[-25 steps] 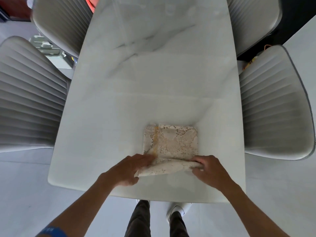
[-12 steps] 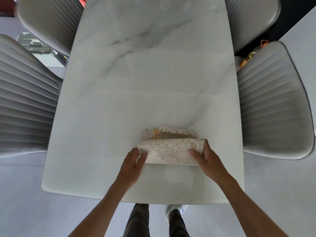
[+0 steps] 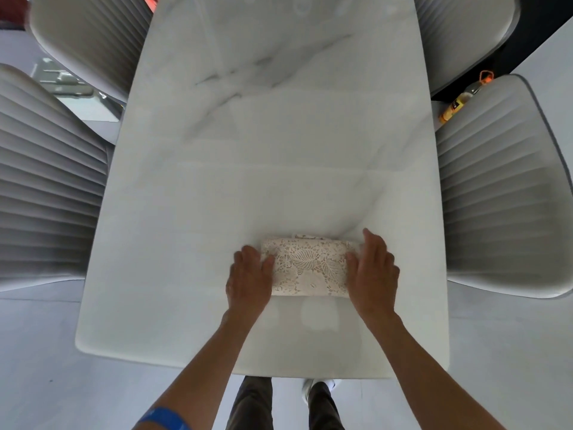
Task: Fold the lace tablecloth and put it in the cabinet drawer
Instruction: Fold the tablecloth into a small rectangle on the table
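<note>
White marble table (image 3: 279, 150), four grey ribbed chairs (image 3: 502, 193) around it, bottle (image 3: 457, 103) on floor

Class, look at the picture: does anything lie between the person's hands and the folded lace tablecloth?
Nothing visible does. The left hand and right hand already touch the two ends of the lace tablecloth on the marble table. The cabinet drawer is not in view.

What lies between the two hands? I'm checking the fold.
The folded lace tablecloth spans the gap between left hand and right hand, per the head view.
</note>
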Tool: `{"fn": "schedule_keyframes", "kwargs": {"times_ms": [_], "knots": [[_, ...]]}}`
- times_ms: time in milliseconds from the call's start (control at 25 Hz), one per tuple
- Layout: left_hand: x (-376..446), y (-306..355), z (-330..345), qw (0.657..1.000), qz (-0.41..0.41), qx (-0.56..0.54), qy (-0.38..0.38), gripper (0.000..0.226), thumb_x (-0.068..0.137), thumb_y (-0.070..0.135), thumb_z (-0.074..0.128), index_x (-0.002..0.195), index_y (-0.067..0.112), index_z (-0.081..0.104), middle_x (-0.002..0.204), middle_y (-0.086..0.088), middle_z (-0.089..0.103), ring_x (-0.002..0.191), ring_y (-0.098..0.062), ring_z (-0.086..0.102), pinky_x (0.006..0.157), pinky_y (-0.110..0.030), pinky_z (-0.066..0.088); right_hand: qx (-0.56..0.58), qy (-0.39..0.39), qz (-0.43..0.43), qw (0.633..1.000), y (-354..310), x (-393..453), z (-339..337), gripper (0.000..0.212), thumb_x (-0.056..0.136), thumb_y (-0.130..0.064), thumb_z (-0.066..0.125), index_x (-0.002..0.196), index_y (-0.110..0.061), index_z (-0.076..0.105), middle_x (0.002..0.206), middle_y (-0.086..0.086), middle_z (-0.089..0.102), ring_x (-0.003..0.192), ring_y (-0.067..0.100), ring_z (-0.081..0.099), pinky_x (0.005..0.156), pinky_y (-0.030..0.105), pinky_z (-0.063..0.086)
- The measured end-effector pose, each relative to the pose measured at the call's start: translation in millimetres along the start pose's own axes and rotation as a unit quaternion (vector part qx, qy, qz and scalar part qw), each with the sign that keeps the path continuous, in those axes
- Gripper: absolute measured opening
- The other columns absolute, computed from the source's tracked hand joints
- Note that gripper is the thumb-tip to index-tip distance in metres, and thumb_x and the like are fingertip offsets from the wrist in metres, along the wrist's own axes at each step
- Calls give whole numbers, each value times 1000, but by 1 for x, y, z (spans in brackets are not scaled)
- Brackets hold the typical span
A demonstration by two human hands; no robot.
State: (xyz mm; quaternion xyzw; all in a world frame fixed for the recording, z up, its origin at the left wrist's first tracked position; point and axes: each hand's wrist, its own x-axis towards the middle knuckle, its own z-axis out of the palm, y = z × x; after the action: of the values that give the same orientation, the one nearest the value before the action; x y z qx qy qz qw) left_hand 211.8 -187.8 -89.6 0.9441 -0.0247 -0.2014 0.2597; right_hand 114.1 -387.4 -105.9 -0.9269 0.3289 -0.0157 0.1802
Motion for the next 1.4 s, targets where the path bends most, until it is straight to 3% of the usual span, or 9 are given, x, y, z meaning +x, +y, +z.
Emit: {"fn": "schedule_keyframes", "kwargs": {"times_ms": [120,200,520,640,760,960,1120,1280,1400], "knots": [[-3,9,12,954,260,142,40,55,83,6,54,136,16,45,146,-12,44,134,-34,42,102,-47,42,-84,13,-179,980,-17,1,13,46,100,-26,45,146,-17,43,152,11,42,138,37,40,109,55,33],[-5,12,29,913,365,179,-28,54,94,22,39,148,16,33,158,-8,29,147,-28,23,116,-51,27,-103,-38,-193,975,-22,2,23,49,102,-38,36,148,-22,41,156,8,38,144,35,32,116,56,23],[1,-3,51,931,298,206,-33,59,100,45,30,154,25,17,163,-6,11,151,-26,5,120,-52,13,-113,-73,-186,973,-24,25,31,45,96,-44,39,134,-24,51,134,5,55,123,32,51,107,50,31],[-53,-15,48,994,66,40,73,58,91,35,53,144,28,33,149,-4,36,132,-30,39,106,-47,35,-86,-150,-229,958,-30,45,17,43,92,-51,46,123,-23,55,116,1,56,107,26,53,91,42,41],[-95,-12,55,980,-111,-164,25,76,86,34,64,148,35,20,143,-3,36,123,-26,44,100,-46,43,-19,-233,-202,951,-33,57,11,35,92,-47,56,117,-24,61,116,-3,57,110,23,50,90,40,39],[-65,-6,49,955,-35,-293,-20,90,90,26,66,152,40,4,161,0,7,104,2,57,87,-40,57,144,-344,-128,919,-38,60,2,36,80,-57,66,102,-28,67,97,-7,63,90,15,61,82,37,49],[-42,-18,42,942,-11,-331,-51,99,84,22,72,149,49,4,156,22,7,126,-16,53,91,-43,57,244,-406,-8,880,-52,42,4,31,77,-55,68,96,-32,69,88,-8,74,79,13,72,74,38,59],[-43,-19,41,935,-13,-351,-57,104,79,22,77,148,53,5,155,18,19,113,-13,62,79,-33,61,318,-433,76,840,-53,39,3,17,88,-37,66,97,-24,72,89,-5,77,79,15,75,83,45,60],[-42,-5,38,941,-71,-329,-28,111,75,22,81,149,49,2,146,17,29,94,-9,66,71,-25,58,247,-320,59,913,-59,34,6,28,91,-37,61,112,-19,63,107,-4,68,93,17,67,88,43,55]]}}
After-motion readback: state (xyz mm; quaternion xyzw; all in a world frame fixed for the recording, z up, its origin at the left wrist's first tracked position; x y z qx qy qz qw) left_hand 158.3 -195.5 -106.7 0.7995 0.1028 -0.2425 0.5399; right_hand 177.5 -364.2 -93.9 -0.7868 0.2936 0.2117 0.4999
